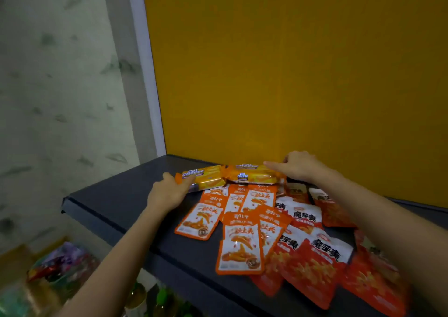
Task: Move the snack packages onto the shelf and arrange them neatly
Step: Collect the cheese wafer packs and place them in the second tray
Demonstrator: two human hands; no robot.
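Note:
Two yellow Cal Cheese wafer packs lie end to end at the back of the dark shelf (116, 203), against the yellow wall. My left hand (167, 190) grips the left end of the left pack (206, 176). On top of the right pack (252, 175) rests my right hand (298, 166), fingers stretched flat and pressing it down. In front of the packs lie several orange-and-white pouches (238, 246), overlapping loosely. To their right is a heap of red-and-white pouches (312, 261), reaching the shelf's front edge.
The yellow back panel (291, 62) closes the shelf behind. A white post (148, 74) and a marbled wall (60, 86) stand at the left. Below the shelf, at lower left, a basket of mixed snacks (58, 266) and green bottles (162, 297) are blurred.

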